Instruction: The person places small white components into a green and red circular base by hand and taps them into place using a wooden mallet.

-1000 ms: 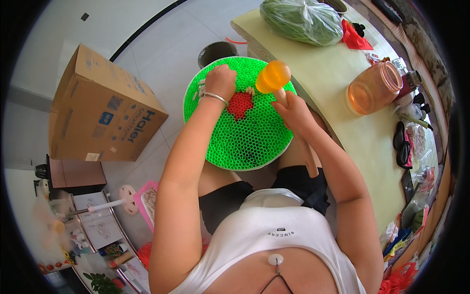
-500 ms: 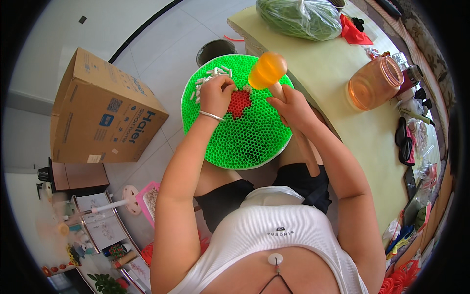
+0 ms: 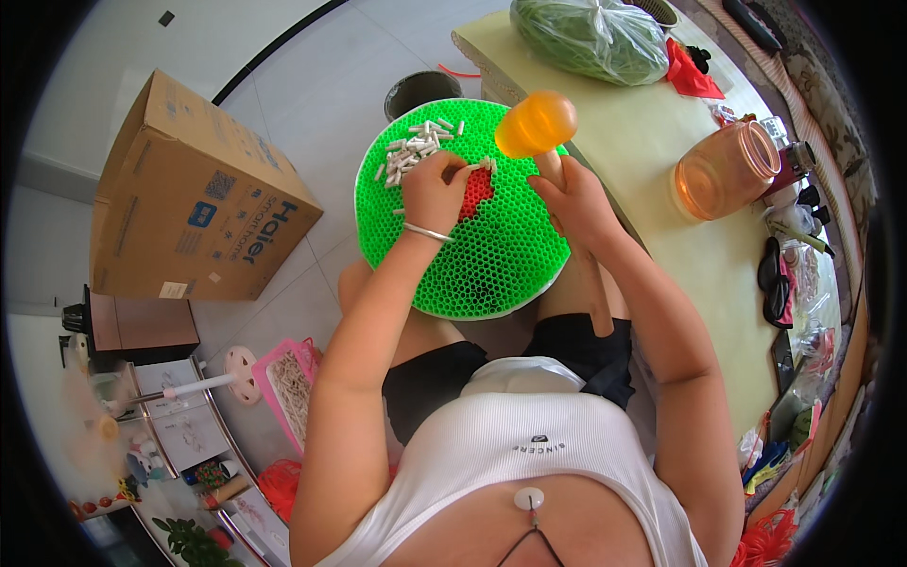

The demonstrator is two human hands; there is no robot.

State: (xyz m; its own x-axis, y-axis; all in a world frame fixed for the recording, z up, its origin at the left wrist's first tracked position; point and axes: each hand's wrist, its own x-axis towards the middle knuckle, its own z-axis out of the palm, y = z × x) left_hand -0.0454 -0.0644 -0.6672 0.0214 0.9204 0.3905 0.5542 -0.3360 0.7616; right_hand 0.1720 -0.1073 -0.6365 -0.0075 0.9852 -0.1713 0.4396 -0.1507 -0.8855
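Observation:
A round green board (image 3: 472,274), packed with honeycomb-like tube openings, rests over my lap. Near its middle is a patch of red tubes (image 3: 478,197). My left hand (image 3: 435,196) is pinched over that patch's upper edge, its fingertips on a small white peg (image 3: 479,166); the fingers partly hide it. A loose heap of white pegs (image 3: 413,149) lies on the board just beyond this hand. My right hand (image 3: 578,203) is wrapped round the wooden handle of a mallet (image 3: 536,125). Its amber, see-through head is raised over the board's right edge.
A pale table (image 3: 652,142) runs along my right, bearing a bag of greens (image 3: 590,42), an orange jar (image 3: 723,175) and clutter. To the left stands a big cardboard box (image 3: 198,198). A dark bucket (image 3: 422,92) is behind the board, and a pink basket (image 3: 288,392) sits lower left.
My left hand has shifted right along the red patch's upper edge, uncovering more of the white heap. The mallet head has moved slightly right and up, still in my right hand.

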